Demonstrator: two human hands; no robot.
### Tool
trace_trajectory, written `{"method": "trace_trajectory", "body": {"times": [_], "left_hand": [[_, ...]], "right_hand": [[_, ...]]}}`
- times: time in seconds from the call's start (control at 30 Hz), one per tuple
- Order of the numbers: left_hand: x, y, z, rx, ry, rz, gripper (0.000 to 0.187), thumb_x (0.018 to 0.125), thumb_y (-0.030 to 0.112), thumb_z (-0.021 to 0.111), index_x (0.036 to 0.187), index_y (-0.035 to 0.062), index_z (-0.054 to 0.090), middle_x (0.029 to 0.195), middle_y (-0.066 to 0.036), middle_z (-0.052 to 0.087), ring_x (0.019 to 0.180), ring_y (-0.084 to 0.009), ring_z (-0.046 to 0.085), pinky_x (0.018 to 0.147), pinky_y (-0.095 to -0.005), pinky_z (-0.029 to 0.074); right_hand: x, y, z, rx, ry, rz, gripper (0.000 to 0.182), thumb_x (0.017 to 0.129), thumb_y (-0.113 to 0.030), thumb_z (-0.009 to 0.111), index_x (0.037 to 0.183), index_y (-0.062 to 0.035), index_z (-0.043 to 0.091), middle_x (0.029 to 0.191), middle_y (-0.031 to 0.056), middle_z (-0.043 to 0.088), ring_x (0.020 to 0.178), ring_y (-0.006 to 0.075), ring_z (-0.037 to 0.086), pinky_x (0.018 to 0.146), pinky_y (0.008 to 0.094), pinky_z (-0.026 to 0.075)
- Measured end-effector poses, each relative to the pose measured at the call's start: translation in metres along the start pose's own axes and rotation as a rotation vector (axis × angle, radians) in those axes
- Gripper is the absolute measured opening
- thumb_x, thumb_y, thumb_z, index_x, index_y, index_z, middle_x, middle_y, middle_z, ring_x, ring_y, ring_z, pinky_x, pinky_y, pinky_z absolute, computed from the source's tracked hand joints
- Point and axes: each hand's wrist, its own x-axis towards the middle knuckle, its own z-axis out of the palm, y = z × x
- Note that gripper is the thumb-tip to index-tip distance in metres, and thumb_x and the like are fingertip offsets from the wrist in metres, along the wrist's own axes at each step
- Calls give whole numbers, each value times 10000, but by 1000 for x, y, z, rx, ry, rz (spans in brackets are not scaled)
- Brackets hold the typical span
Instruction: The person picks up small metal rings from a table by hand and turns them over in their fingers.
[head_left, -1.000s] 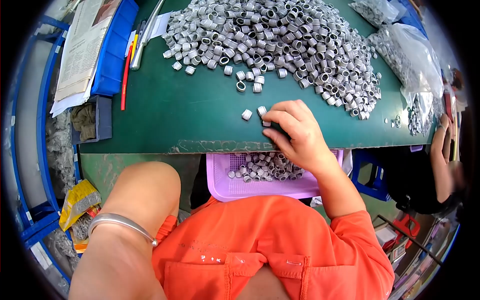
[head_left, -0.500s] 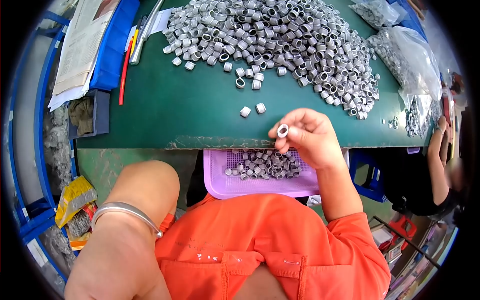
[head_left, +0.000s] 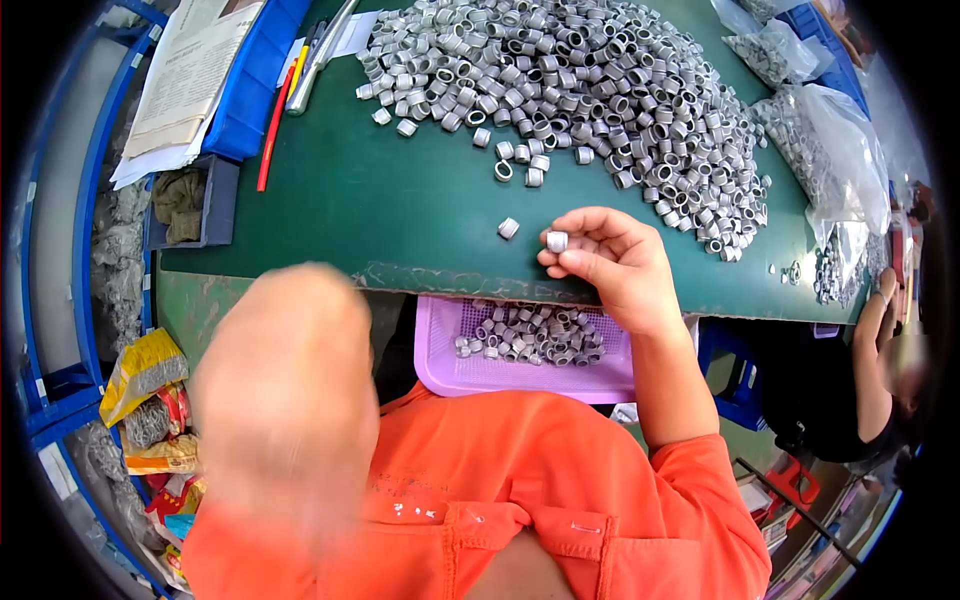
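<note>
My right hand [head_left: 620,262] is over the table's near edge, thumb and fingertips pinching a small grey metal ring [head_left: 557,241] with its side toward me. A similar loose ring [head_left: 508,229] lies on the green table just left of these fingers. Below the hand, a purple plastic basket [head_left: 430,360] holds several more metal rings [head_left: 530,335]. My left hand [head_left: 285,390] is raised in front of my body at the left, smeared by motion. Its fingers cannot be made out, nor whether it holds anything.
A large heap of metal rings [head_left: 600,90] covers the far part of the green table [head_left: 320,200]. Clear bags of rings [head_left: 825,150] stand at the right. Pens [head_left: 275,140], a blue bin [head_left: 235,110] and a grey box [head_left: 220,205] are at the left. Another person's arm [head_left: 872,370] shows far right.
My left hand has swung up into view, blurred. One of two loose rings beside my right hand is gone from the table. The ring in my right fingers shows its side, not its hole.
</note>
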Motion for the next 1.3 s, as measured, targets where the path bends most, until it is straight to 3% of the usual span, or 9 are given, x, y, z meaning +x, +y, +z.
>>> {"method": "trace_trajectory", "body": {"times": [0.13, 0.43, 0.57, 0.63, 0.77, 0.93, 1.03, 1.2, 1.3], "left_hand": [[-44, -18, 13, 178, -76, -258, 202, 804, -105, 526, 960, -18, 620, 698, -47, 548, 553, -100, 435, 487, -225, 318], [-84, -38, 23, 218, 59, -589, 137, 853, -38, 557, 952, -27, 651, 826, -19, 602, 647, -37, 474, 570, -169, 372], [-82, -40, 24, 186, 84, -651, 132, 853, -30, 559, 944, -21, 654, 805, -9, 599, 665, -38, 480, 589, -174, 376], [-79, -38, 24, 202, 83, -650, 118, 818, -36, 575, 901, -14, 657, 771, -80, 632, 634, -124, 561, 575, -228, 434], [-79, -39, 23, 214, 79, -638, 118, 815, -41, 574, 897, -15, 654, 757, -84, 627, 620, -126, 555, 564, -230, 430], [-80, -39, 21, 207, 65, -616, 118, 835, -22, 567, 920, -24, 648, 779, -55, 616, 647, -93, 520, 581, -214, 401], [-80, -38, 21, 215, 38, -605, 120, 833, -35, 561, 917, -23, 646, 766, -58, 607, 642, -103, 523, 579, -216, 402], [-80, -39, 22, 198, 66, -597, 126, 834, -45, 554, 920, -25, 644, 771, -59, 606, 647, -105, 524, 583, -216, 407], [-79, -40, 21, 198, 71, -587, 126, 833, -46, 554, 917, -23, 645, 761, -56, 604, 634, -101, 514, 572, -210, 397]], "right_hand": [[-10, -3, -7, 324, -33, 82, 214, 845, 72, 571, 1058, 61, 563, 1005, 192, 634, 909, 256, 661, 785, 311, 567], [-17, -4, -8, 366, -49, 66, 152, 834, 108, 559, 968, 38, 563, 1021, 212, 632, 922, 270, 657, 803, 318, 558], [-11, -4, -4, -40, -228, -128, 170, 802, 157, 529, 888, 20, 582, 981, 163, 647, 929, 220, 633, 823, 316, 507], [2, -5, 5, -689, -228, -532, 185, 785, 136, 554, 908, 6, 600, 935, 119, 628, 862, 194, 619, 753, 300, 498], [28, 11, 29, -1090, -11, -671, 278, 739, 61, 644, 1001, -14, 590, 895, 138, 551, 871, 295, 561, 737, 334, 473], [17, 5, 20, -163, -36, -66, 238, 803, 115, 604, 1027, 35, 601, 993, 65, 619, 876, 105, 602, 771, 241, 518], [10, 3, 13, 12, -80, -62, 250, 804, 125, 594, 1045, 56, 587, 1038, 106, 617, 890, 138, 619, 804, 256, 523], [-1, -4, 9, -3, -194, -115, 252, 804, 165, 544, 1031, 63, 585, 1056, 138, 612, 914, 174, 615, 809, 274, 524], [1, -23, 9, -700, -453, -347, 286, 745, 149, 572, 980, -3, 633, 1057, 124, 605, 912, 252, 624, 782, 318, 509]]}}
